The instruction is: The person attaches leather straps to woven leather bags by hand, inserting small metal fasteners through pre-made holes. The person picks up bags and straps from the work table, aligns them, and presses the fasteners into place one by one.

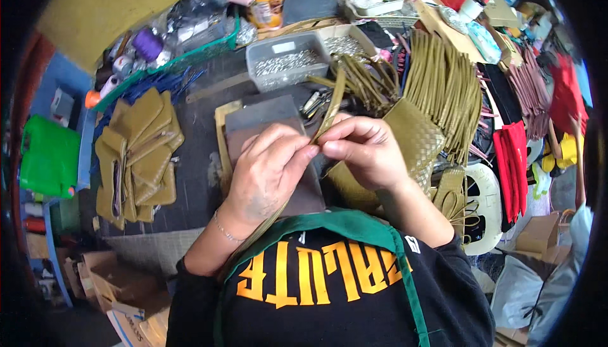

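A long, narrow olive-green strap (336,96) runs between my hands in front of my chest. My left hand (269,166) pinches it with thumb and forefinger. Right beside it, my right hand (370,150) grips the same strap, thumb and fingertips pressed together. The strap's upper part rises past my fingers toward the back of the table, and another length trails down along my left forearm. Under my hands lies a dark flat board (266,114). Olive woven panels (415,138) lie to the right, partly behind my right hand and forearm.
Stacked olive pouches (142,150) lie at left. Grey bins (285,62) of small metal parts stand at the back. A thick bundle of olive straps (440,87) spreads to the right, near red zippered pieces (510,166) and a white stool (484,204). Boxes (120,280) stand low left.
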